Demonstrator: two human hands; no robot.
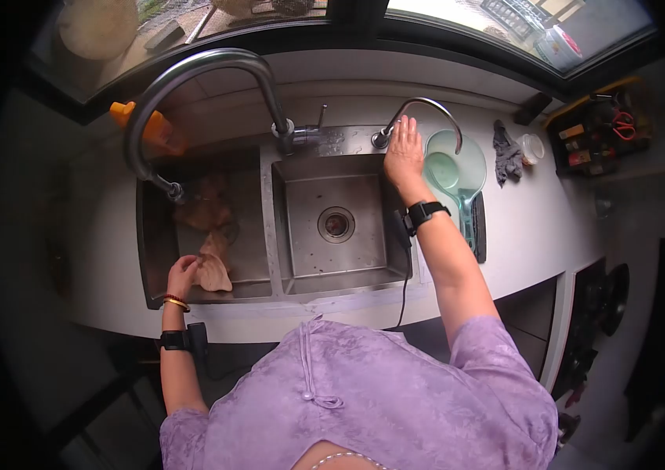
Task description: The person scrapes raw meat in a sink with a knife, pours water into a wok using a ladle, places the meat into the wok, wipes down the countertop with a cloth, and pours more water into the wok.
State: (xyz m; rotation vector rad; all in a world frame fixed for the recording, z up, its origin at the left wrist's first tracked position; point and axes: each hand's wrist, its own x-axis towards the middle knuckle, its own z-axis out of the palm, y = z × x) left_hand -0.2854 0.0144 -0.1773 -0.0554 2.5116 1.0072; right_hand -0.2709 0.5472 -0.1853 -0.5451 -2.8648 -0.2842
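My left hand (pixel 183 276) is at the front of the left sink basin (pixel 250 258), with its fingers closed on the edge of a limp, pinkish-tan piece (pixel 213 272). Whether that piece is cloth or meat I cannot tell. Behind it in the same basin lie more brownish, blurred shapes (pixel 206 213). My right hand (pixel 405 157) is stretched out flat, fingers straight and holding nothing, beside the base of the small curved faucet (pixel 426 102). Right of the forearm lies a pale green dipper (pixel 444 170) with a long handle, on a light green round item (pixel 469 160).
A tall gooseneck faucet (pixel 138 129) arches over the left basin. The right basin (pixel 301 200) has a drain (pixel 336 225) with a few specks around it. An orange bottle (pixel 152 129), a grey cloth (pixel 506 153), a small tub (pixel 532 149) and a crate (pixel 599 129) stand around.
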